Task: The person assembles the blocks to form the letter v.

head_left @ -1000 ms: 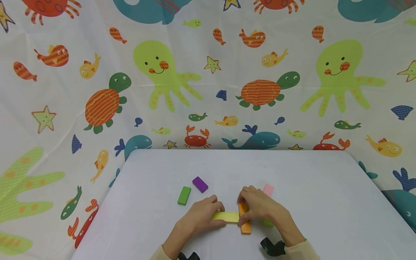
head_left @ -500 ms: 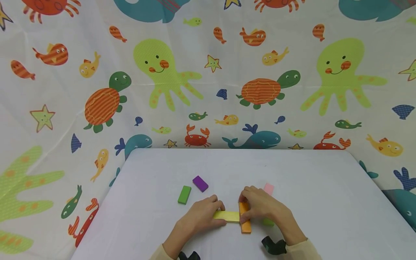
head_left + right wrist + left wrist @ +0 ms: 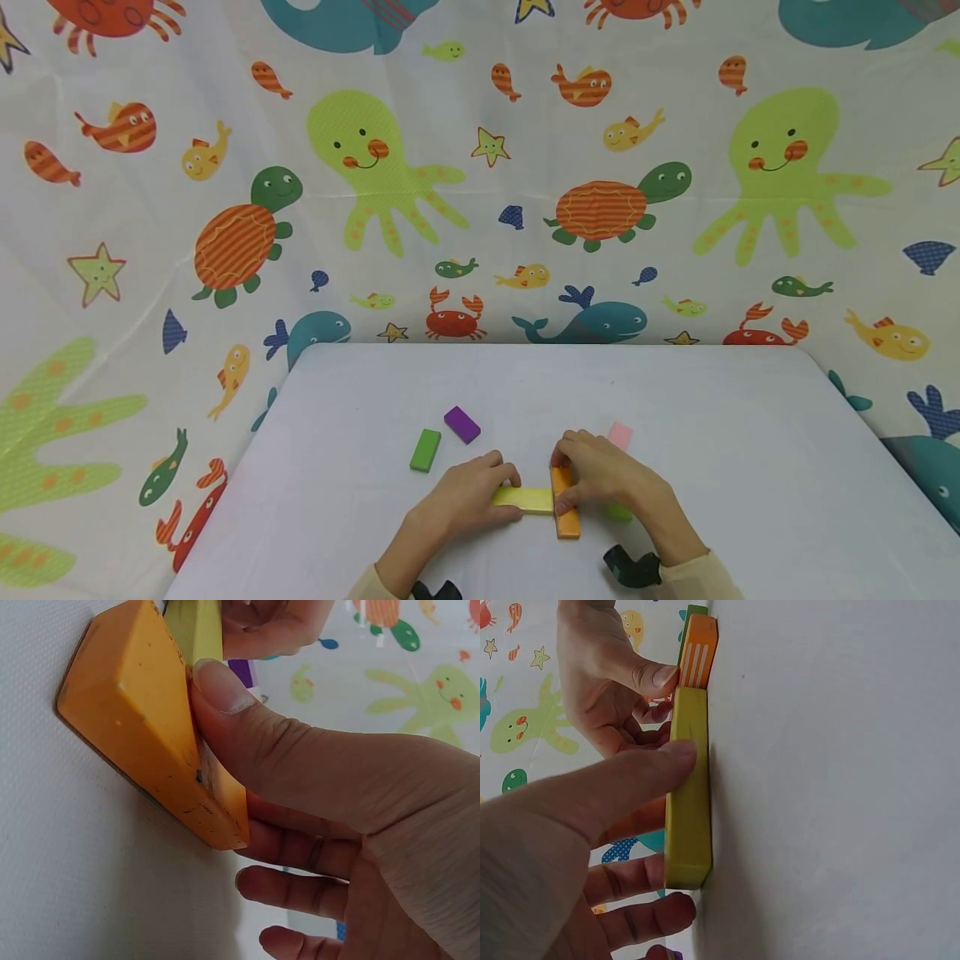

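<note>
A yellow block (image 3: 531, 501) lies flat on the white table, its right end against the side of an orange block (image 3: 568, 527). My left hand (image 3: 467, 497) pinches the yellow block, thumb on the near side and fingers on the far side. In the left wrist view that thumb (image 3: 671, 761) presses the block's long face. With my right hand (image 3: 603, 471) I hold the orange block, which lies crosswise to the yellow one. The right wrist view has the thumb (image 3: 225, 690) close to where the two blocks meet. Fingers hide part of both blocks.
Left of the hands lie a green block (image 3: 425, 451) and a purple block (image 3: 462, 425). Behind my right hand a pink block (image 3: 619, 436) shows partly, and a light green block (image 3: 619, 512) peeks out beneath the wrist. A patterned sea-animal cloth (image 3: 487, 200) hangs behind the table (image 3: 750, 467).
</note>
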